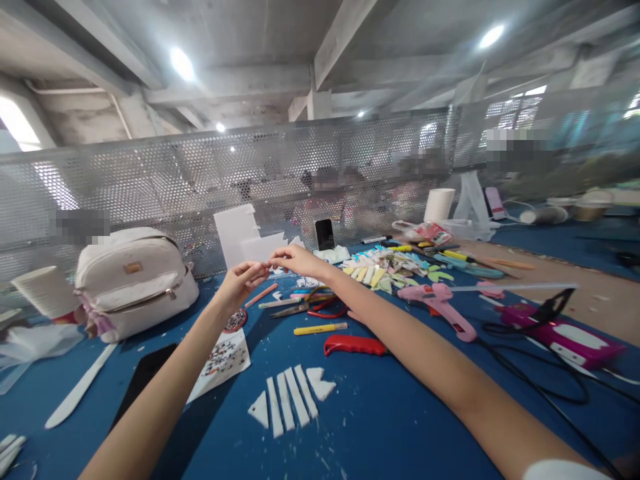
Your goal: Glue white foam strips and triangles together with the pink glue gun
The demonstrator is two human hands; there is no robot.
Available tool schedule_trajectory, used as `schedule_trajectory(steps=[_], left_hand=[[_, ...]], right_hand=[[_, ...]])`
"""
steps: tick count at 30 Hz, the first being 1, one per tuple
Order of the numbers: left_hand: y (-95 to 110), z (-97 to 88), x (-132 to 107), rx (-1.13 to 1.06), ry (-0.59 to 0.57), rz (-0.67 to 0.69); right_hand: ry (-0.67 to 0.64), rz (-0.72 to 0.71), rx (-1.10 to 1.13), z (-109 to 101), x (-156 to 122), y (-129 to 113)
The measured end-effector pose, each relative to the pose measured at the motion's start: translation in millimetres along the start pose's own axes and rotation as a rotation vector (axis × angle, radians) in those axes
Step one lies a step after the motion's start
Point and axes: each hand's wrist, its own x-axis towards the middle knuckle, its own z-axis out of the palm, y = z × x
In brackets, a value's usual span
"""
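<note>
Both arms reach forward over the blue table, and the fingertips meet near the middle. My left hand point(243, 281) is closed in a pinch, and my right hand point(296, 260) pinches right beside it. Whatever is between the fingers is too small to make out. Nearer to me lie white foam pieces point(293, 400) in a fish shape: a head with a dark dot, several strips and a notched tail. Below my left hand are a round dish of small beads point(236, 321) and a white sheet strewn with tiny pieces point(225, 360). Pliers point(295, 309) lie under the hands.
A red-handled tool point(355, 345) and a yellow marker point(320, 329) lie mid-table. To the right are a pink glue gun point(440, 303), a magenta box with cables point(560, 337) and a foam scrap pile point(385, 267). A white backpack point(135, 280) stands left; a phone point(325, 234) stands behind.
</note>
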Motion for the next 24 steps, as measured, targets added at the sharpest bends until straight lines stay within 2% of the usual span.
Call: schedule_trajectory(steps=[5, 9, 14, 18, 24], left_hand=[[-4, -2.0, 2, -0.014, -0.019, -0.008], [-3, -3.3, 1, -0.029, -0.031, -0.011], [-2, -4.1, 0, -0.043, -0.048, -0.028], [-2, -3.2, 1, -0.05, -0.06, -0.043], [-1, -0.9, 0, -0.063, -0.061, -0.054]], right_hand=[[-0.021, -0.013, 0.056, 6, -3, -3], [0.011, -0.041, 0.045, 6, 0, -2], [0.104, -0.128, -0.026, 2, 3, -6], [0.122, -0.2, -0.103, -1, 1, -13], [0.171, -0.181, -0.233, -1, -3, -16]])
